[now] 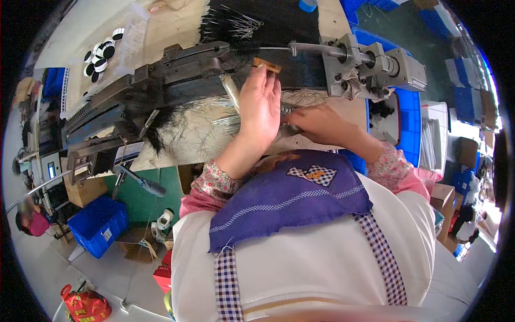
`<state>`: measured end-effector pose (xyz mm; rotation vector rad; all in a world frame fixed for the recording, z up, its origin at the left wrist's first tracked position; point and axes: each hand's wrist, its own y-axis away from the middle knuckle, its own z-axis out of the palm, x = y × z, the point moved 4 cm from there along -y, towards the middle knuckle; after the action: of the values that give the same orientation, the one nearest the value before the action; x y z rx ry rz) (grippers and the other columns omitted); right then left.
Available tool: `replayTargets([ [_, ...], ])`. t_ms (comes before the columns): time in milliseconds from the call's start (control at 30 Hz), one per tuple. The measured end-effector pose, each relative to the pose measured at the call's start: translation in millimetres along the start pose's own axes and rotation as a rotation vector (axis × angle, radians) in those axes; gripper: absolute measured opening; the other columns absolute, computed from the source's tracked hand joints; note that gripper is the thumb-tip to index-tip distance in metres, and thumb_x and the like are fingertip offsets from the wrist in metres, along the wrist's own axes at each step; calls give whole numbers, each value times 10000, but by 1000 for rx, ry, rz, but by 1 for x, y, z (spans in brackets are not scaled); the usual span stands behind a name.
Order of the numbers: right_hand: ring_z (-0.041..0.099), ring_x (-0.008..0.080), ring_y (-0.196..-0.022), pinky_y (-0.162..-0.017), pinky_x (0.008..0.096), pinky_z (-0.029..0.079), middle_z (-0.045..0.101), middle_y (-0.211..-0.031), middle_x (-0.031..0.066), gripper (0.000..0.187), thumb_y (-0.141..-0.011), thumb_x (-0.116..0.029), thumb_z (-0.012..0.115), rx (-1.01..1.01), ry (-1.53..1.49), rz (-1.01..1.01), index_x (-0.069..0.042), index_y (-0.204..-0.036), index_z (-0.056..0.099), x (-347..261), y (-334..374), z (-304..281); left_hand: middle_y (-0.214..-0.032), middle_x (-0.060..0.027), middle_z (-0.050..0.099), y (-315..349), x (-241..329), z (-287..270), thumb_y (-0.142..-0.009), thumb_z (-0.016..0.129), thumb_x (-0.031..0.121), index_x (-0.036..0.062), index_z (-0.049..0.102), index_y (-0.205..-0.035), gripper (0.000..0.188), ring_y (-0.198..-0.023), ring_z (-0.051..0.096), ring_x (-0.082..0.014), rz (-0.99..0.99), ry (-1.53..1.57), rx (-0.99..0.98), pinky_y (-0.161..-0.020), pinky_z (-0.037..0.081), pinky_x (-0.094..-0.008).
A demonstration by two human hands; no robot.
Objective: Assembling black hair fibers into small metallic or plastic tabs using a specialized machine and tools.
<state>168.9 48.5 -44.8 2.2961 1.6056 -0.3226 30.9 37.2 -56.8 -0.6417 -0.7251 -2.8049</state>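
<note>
My left hand [259,104] reaches over the front of the bench machine, its fingers long and close together. At its fingertips is a small flat brown block [266,65], which it seems to grip; the thumb side is partly hidden. My right hand [322,123] is low beside it, fingers curled in at a heap of thin metal wires [287,109]; what is between them is hidden. More loose silver wires [228,117] lie left of my left wrist. Behind the block, a metal rod [316,48] runs to the machine's chuck end [351,56].
The machine's long dark bed [177,67] crosses the bench. Black bristles [161,126] lie in front of it. Wire pieces [244,24] rest on a black mat behind. A clear tray [131,40] stands by black-and-white round pieces [100,59]. A blue bin [410,121] is at right.
</note>
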Motion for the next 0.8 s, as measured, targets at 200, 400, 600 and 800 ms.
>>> replayTargets([
  [200,640,248,-773,-619,374,509,601,-825,63,200,-745,-92,625,133,17,-135,-117,-942,596,6,-14,18,-1413,-244,407,87,48,-36,-918,553,164,-33,398,-1373,519,-1357,347,-326,-138,-166,-377,-1118,267,-418],
  [400,640,296,-812,-669,413,516,625,-853,80,157,-770,-127,610,70,-385,-85,-100,-922,581,23,-11,8,-1480,-280,255,153,188,-166,-821,700,310,17,277,-1448,811,-1338,337,-408,923,-2603,1383,-1096,279,-449],
  [600,619,336,-841,-712,410,496,627,-889,141,165,-839,-156,617,248,-546,9,-40,-946,569,25,-8,-15,-1142,-208,632,231,271,-308,-799,700,337,4,180,-1468,911,-955,651,-376,660,-1752,1549,-788,512,-430],
  [800,553,158,-727,-659,303,457,559,-767,58,139,-937,-134,558,706,-607,307,4,-955,554,29,22,-72,-1232,-281,537,165,179,-182,-886,630,300,17,256,-1459,740,-1102,573,-347,868,-1946,1210,-885,454,-445],
])
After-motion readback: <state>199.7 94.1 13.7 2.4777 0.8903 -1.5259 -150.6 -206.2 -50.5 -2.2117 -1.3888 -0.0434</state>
